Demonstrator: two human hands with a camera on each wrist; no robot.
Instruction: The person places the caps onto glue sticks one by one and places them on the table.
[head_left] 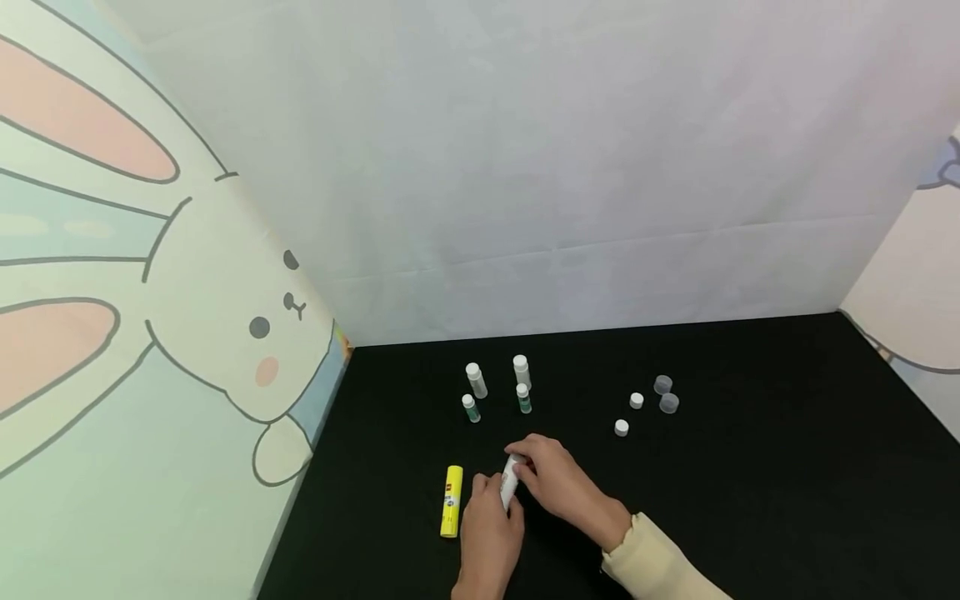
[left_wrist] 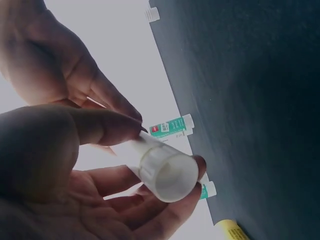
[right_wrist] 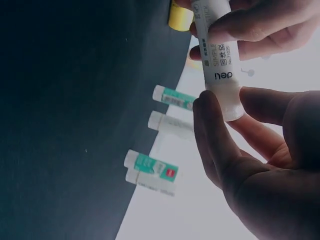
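Note:
Both hands hold one white glue stick (head_left: 510,482) (right_wrist: 218,60) above the black table. The left hand (head_left: 491,533) (left_wrist: 100,195) (right_wrist: 270,25) grips its barrel, thumb on one side and fingers on the other. At the opposite end the right hand (head_left: 564,485) (right_wrist: 270,145) (left_wrist: 65,65) pinches the ribbed white end between thumb and fingertips. A round white end (left_wrist: 174,179) of the stick faces the left wrist camera. Left of the hands, a yellow glue stick (head_left: 451,502) lies on the table.
Beyond the hands stand two white glue sticks (head_left: 477,382) (head_left: 522,373) and two smaller green ones (head_left: 471,409) (head_left: 524,399). Two white caps (head_left: 636,401) (head_left: 621,427) and two translucent caps (head_left: 663,384) (head_left: 669,403) are at the right. A pale curtain (head_left: 555,167) rises behind the black table (head_left: 750,467).

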